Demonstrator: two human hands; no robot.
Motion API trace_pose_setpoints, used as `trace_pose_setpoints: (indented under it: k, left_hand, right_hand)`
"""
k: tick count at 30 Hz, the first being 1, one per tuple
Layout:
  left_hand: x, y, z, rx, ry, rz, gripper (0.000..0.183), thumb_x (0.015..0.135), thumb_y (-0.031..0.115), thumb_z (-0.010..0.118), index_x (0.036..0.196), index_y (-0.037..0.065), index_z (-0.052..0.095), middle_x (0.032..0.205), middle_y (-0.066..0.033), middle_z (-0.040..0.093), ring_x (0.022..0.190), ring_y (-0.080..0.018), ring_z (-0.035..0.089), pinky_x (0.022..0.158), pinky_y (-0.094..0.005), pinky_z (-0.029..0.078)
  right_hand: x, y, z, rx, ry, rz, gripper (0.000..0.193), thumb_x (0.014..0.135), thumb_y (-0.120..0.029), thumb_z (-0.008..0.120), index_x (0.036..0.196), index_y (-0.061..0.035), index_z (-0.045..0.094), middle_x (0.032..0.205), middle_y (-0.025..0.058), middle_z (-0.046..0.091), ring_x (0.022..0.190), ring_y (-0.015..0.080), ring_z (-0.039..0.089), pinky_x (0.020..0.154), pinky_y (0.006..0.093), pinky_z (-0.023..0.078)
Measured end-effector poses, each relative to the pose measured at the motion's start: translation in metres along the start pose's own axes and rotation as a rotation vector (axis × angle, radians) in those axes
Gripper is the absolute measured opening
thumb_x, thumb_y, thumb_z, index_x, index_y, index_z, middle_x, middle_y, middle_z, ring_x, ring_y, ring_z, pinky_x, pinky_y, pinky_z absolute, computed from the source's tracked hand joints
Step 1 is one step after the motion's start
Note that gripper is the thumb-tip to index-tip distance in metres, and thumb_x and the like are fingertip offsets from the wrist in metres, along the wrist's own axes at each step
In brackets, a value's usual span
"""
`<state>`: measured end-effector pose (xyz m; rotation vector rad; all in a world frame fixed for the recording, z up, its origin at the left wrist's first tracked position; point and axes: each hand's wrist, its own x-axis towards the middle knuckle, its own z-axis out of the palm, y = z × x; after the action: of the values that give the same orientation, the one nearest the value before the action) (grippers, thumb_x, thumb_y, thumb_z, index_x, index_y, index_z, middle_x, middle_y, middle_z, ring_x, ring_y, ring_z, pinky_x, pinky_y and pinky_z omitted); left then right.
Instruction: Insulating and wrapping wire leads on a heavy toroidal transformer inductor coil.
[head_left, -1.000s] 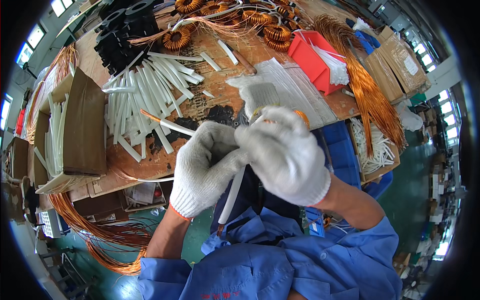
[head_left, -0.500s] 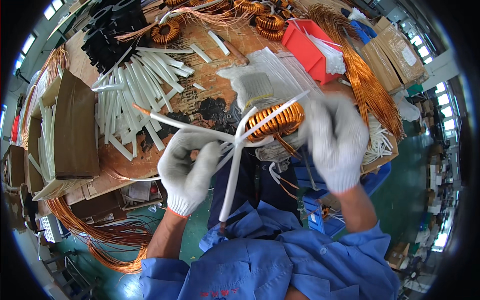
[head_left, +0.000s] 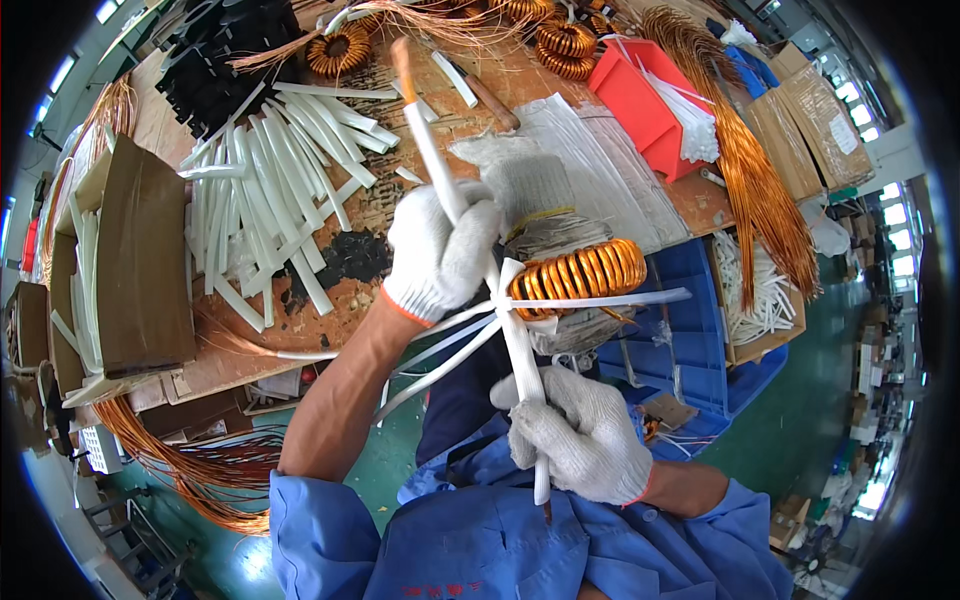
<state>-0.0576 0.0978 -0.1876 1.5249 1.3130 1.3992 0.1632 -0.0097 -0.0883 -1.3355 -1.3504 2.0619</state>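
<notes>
A toroidal coil (head_left: 585, 278) of copper wire sits in front of me at the table's near edge, with white-sleeved leads meeting at its left side. My left hand (head_left: 440, 250), in a white knit glove, is closed around one white-sleeved lead (head_left: 426, 140) that points up and away, its bare copper end (head_left: 403, 70) showing. My right hand (head_left: 588, 435), gloved alike, grips another white-sleeved lead (head_left: 518, 345) running down toward my shirt. From the junction a thin white cable tie (head_left: 645, 297) sticks out to the right across the coil. Other thin sleeved leads (head_left: 445, 365) trail down-left.
Loose white sleeves (head_left: 265, 185) lie piled on the table, beside a cardboard box (head_left: 150, 260) of more. Behind are black plastic parts (head_left: 215, 75), finished coils (head_left: 565, 45) and a red bin (head_left: 640, 105). Copper wire bundles (head_left: 745, 180) and a blue crate (head_left: 665, 310) are at right.
My left hand has moved up and taken hold of the upper lead, which has swung upright. My right hand has come down from beside the coil onto the lower lead. The coil has shifted right.
</notes>
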Motion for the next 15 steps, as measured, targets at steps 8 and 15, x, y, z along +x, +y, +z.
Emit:
trace_pose_setpoints:
  k: [8, 15]
  left_hand:
    - [-0.025, 0.036, -0.012, -0.045, -0.012, -0.328, 0.054, 0.116, 0.044, 0.052, 0.100, -0.003, 0.072, 0.082, -0.0054, 0.067, 0.077, -0.0138, 0.061, 0.071, -0.0313, 0.051]
    - [-0.099, 0.050, 0.023, 0.169, 0.370, -0.042, 0.057, 0.095, 0.030, 0.085, 0.135, -0.002, 0.060, 0.102, -0.0115, 0.076, 0.086, -0.0206, 0.074, 0.085, -0.0341, 0.061]
  right_hand:
    - [0.012, 0.007, -0.010, -0.040, 0.051, -0.124, 0.049, 0.109, 0.003, 0.056, 0.157, 0.0040, 0.049, 0.086, 0.0084, 0.069, 0.072, 0.0116, 0.068, 0.065, 0.0270, 0.056]
    - [0.013, -0.003, -0.012, -0.218, 0.020, -0.092, 0.043, 0.108, -0.001, 0.060, 0.149, 0.0043, 0.053, 0.088, 0.0122, 0.073, 0.067, 0.0156, 0.070, 0.062, 0.0298, 0.057]
